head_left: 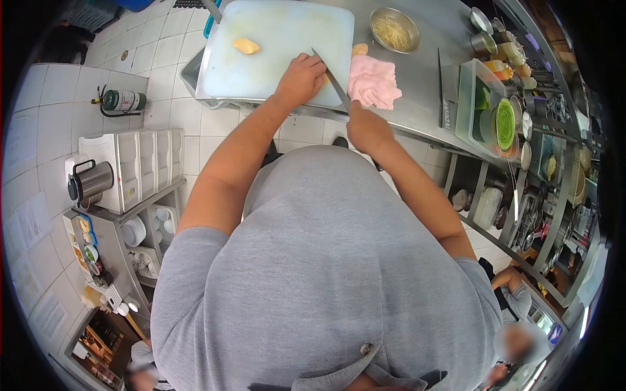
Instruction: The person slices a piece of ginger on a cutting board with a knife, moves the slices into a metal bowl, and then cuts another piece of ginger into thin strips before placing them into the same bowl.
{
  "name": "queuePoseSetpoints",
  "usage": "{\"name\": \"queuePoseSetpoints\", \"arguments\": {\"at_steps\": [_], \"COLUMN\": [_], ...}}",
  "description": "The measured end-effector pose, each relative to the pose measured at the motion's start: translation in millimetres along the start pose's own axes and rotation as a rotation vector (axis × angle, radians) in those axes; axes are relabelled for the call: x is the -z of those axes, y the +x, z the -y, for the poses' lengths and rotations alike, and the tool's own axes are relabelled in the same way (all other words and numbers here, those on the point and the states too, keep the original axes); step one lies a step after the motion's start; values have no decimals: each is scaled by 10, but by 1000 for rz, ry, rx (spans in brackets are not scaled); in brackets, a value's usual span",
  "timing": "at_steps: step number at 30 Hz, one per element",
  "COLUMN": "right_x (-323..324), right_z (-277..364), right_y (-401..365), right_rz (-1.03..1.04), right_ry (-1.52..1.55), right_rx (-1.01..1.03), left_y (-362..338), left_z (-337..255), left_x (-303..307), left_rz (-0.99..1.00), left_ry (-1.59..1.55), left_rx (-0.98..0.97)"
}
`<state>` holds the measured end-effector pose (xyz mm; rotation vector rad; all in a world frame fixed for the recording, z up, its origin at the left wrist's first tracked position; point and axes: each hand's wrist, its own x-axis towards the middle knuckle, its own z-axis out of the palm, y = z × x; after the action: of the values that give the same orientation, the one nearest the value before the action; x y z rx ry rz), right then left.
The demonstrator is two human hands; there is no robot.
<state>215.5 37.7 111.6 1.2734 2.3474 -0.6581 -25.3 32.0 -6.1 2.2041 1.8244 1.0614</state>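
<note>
My right hand (369, 129) grips a kitchen knife (334, 83) by its handle, with the blade slanting up and left over the right part of the white cutting board (280, 29). Close beside the blade, my left hand (301, 79) is closed with its fingers curled down on the board. A bit of a pale yellow peeled piece (325, 79) shows at its fingers; most of it is hidden. Another peeled yellow piece (246, 45) lies on the board's left side. To the right of the knife is a crumpled pink cloth (373, 82).
A metal bowl (395, 30) of thin yellow strips and a small yellow piece (360, 49) are on the steel counter (420, 85). Farther right lie a long dark blade (445, 88) and a clear plastic tub (464, 98). Other people are at the bottom corners.
</note>
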Motion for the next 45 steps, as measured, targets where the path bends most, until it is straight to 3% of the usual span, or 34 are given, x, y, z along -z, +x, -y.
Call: {"name": "queuePoseSetpoints", "arguments": {"at_steps": [3,9,15,21,24,27,33,37,40,45], "right_x": [-271,244,-232,221,-95,-269,177,-287,-94,156], "right_z": [-28,24,-39,26,35,-29,47,-31,-29,35], "right_y": [234,129,246,224,86,322,80,200,403,107], "right_rz": [-31,25,-21,27,2,-17,37,-5,-42,45], "right_ry": [39,-30,2,-62,-5,5,-53,6,-4,-59], "right_rx": [-17,71,-9,86,-10,30,58,-1,92,89], "left_y": [-14,-46,-77,-62,-86,-72,15,-30,-42,-19], "left_z": [-11,18,-31,-22,-10,-17,18,12,22,9], "left_x": [-6,-56,-59,-53,-49,-8,120,51,67,44], "left_rz": [-32,-45,-85,-78,-98,-89,12,-24,-4,-52], "left_ry": [-36,-20,-17,12,-22,-87,-113,-87,-100,-62], "left_rx": [-3,0,12,12,14,22,42,40,49,27]}}
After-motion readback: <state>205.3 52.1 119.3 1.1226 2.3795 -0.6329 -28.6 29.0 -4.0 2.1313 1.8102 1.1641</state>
